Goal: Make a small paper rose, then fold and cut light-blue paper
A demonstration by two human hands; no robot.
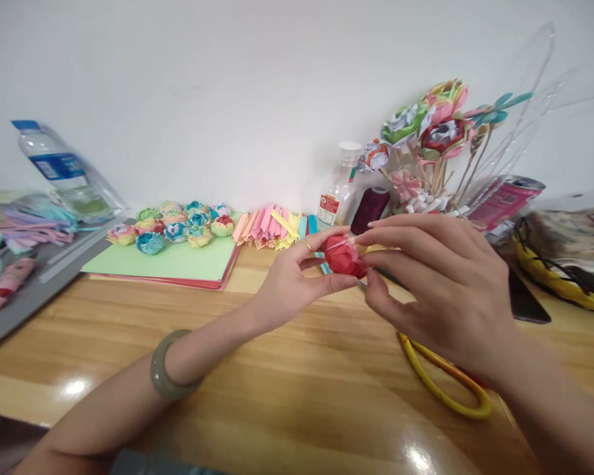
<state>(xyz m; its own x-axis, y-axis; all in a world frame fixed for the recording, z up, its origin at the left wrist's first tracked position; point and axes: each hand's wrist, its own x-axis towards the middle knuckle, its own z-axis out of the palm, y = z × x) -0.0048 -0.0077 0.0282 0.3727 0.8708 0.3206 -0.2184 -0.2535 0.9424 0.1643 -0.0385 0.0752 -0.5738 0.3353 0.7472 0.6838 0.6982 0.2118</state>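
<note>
We see the left hand (290,280) pinching a red folded paper flower (344,256) between thumb and fingers, held above the wooden table (257,396). The right hand (443,284) closes its fingertips on the flower's right side. Behind them stand a small glue bottle (337,191) and a dark thread spool (371,208).

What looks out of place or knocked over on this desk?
The water bottle at far left lies tilted rather than upright. Otherwise nothing stands out: both hands, left and right, hold a red paper flower.
</note>
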